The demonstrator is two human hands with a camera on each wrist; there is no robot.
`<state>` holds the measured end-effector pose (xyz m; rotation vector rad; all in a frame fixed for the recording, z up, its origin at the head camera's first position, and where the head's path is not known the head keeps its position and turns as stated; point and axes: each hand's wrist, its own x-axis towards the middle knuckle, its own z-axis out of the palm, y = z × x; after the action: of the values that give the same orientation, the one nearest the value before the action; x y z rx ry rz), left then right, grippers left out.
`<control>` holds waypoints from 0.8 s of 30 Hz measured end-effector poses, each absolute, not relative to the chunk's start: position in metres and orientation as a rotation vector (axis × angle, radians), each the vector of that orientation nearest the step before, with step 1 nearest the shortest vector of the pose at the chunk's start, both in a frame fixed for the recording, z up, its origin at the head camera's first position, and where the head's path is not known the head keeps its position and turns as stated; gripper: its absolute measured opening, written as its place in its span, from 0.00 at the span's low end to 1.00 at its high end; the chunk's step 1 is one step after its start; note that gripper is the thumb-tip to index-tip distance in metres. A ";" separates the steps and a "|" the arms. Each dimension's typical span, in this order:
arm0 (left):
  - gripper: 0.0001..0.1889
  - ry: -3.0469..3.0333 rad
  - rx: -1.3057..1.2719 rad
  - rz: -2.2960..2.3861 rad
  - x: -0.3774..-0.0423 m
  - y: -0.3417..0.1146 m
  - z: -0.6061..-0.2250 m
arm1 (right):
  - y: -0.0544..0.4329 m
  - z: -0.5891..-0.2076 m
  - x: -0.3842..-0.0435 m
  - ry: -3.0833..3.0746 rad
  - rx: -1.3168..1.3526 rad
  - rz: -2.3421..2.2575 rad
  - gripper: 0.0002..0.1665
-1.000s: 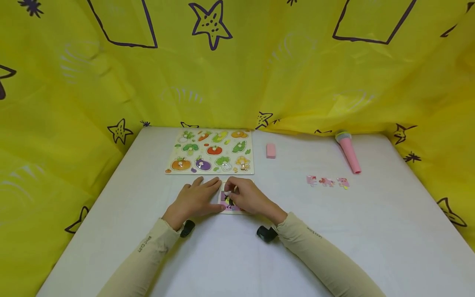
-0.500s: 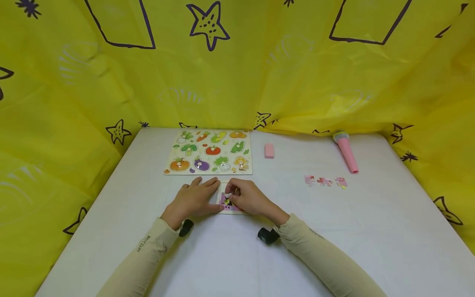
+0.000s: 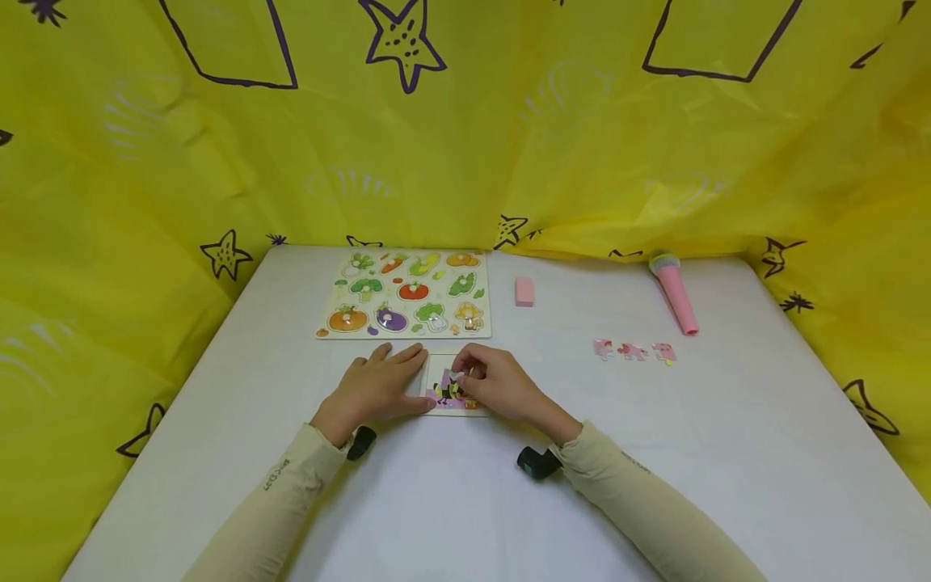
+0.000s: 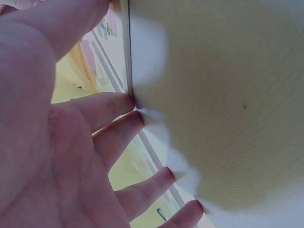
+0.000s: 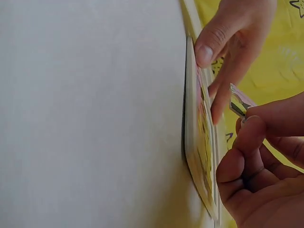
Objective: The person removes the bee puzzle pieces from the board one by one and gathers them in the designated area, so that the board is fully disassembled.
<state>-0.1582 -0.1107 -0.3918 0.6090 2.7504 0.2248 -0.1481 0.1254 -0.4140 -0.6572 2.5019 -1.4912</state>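
Pinching a puzzle piece [image 5: 239, 100] in the grip of the right hand [image 3: 503, 385], just above the puzzle tray [image 3: 442, 361].
At the tray's left edge, left hand [image 3: 377, 385], fingers spread, thumb [image 5: 205, 55] touching its rim. Right of the tray, three loose pieces [image 3: 632, 352] in a row. Just beyond it, vegetable board [image 3: 342, 301]; beyond and right, pink block [image 3: 524, 292], then pink microphone [image 3: 677, 300].

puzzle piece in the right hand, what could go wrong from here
The puzzle piece might slip or twist: the right hand pinches it by one end, with the rest sticking out, above the puzzle board. The puzzle board could also shift if pressed on its right part, since the left hand touches it only along its left side.
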 end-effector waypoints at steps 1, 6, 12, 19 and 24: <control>0.46 2.750 0.610 0.227 -0.158 -0.111 -0.392 | 0.127 -0.413 -0.147 2.495 -0.634 -1.497 0.05; 0.46 2.751 0.597 0.226 -0.159 -0.111 -0.392 | 0.140 -0.411 -0.146 2.515 -0.552 -1.519 0.06; 0.46 2.735 0.590 0.239 -0.159 -0.111 -0.392 | 0.159 -0.410 -0.144 2.560 -0.491 -1.533 0.07; 0.46 2.740 0.599 0.246 -0.159 -0.111 -0.390 | 0.182 -0.411 -0.143 2.647 -0.408 -1.481 0.06; 0.46 2.727 0.593 0.262 -0.158 -0.111 -0.389 | 0.200 -0.413 -0.142 2.647 -0.356 -1.479 0.06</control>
<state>-0.1578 -0.1113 -0.3893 0.5933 2.7271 0.2617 -0.1417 0.1998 -0.4135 -0.3563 2.6468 -1.4787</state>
